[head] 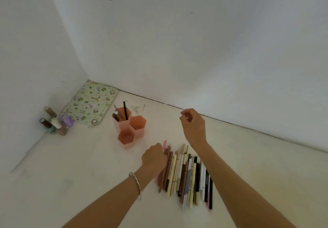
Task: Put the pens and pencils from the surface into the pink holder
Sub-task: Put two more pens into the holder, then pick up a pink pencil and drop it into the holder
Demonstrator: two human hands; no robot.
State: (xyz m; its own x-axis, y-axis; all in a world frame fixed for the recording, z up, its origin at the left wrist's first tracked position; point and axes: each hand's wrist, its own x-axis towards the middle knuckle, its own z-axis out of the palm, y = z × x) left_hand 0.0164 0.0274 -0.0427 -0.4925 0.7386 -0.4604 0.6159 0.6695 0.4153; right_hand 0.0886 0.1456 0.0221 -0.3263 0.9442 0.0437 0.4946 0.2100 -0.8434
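Pink holder [131, 127] up-left of pen row [186, 174]; pens point away. Left hand [154, 156] nearest, curled on leftmost pens, grip unclear; right hand [193, 126] loosely curled, apparently empty.

Soft, even, dimmish daylight with faint shadows; the whole picture is slightly blurred, and wide-angle bending curves the edges.

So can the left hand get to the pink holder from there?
Probably yes. The left hand rests on the pens and pencils, and only bare surface lies between it and the pink holder.
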